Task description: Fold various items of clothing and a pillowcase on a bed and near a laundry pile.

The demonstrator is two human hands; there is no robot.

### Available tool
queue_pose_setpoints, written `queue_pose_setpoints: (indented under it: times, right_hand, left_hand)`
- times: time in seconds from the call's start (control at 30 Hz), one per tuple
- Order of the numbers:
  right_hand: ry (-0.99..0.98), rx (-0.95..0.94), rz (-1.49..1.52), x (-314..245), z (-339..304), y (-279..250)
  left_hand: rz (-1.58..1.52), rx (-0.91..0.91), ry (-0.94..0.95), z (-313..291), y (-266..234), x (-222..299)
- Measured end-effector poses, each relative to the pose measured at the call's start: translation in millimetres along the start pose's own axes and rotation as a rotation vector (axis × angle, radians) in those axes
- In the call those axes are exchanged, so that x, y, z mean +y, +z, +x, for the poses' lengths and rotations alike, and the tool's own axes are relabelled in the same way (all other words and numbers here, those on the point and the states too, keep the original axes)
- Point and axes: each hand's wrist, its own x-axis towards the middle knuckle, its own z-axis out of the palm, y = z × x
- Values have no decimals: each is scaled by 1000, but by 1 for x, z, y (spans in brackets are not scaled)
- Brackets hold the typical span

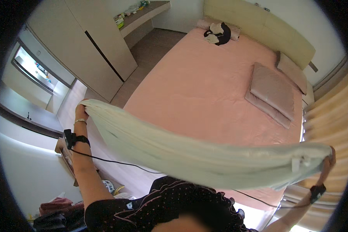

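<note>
A pale green cloth (205, 156), perhaps a sheet or thin quilt, is stretched wide between my two raised hands. My left hand (81, 109) is closed on its bunched left corner, arm reaching forward. At the far right my right hand (330, 157) is closed on the other end, its fingers partly hidden by the fabric. A white tag (295, 164) shows on the cloth close to that hand. The cloth sags in folds between the hands, in front of my body and over the near part of a bed with a pink sheet (181, 85).
Folded mauve bedding (272, 91) lies on the bed's right side beside a pillow (292, 71). Black and beige clothing (220, 34) rests near the yellowish headboard (259, 23). A wardrobe (77, 42) stands left, curtains (328, 116) hang right. Thin cables (116, 162) run from my wrists.
</note>
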Motion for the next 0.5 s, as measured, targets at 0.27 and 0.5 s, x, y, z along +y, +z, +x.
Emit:
queue_pose_setpoints:
  times: [0.27, 0.5]
  right_hand:
    - [6, -90, -146, -29, 76, 100]
    - [-132, 120, 73, -44, 111, 62]
  left_hand:
    - [221, -46, 196, 28, 44, 42]
    - [-23, -216, 445, 34, 38, 102]
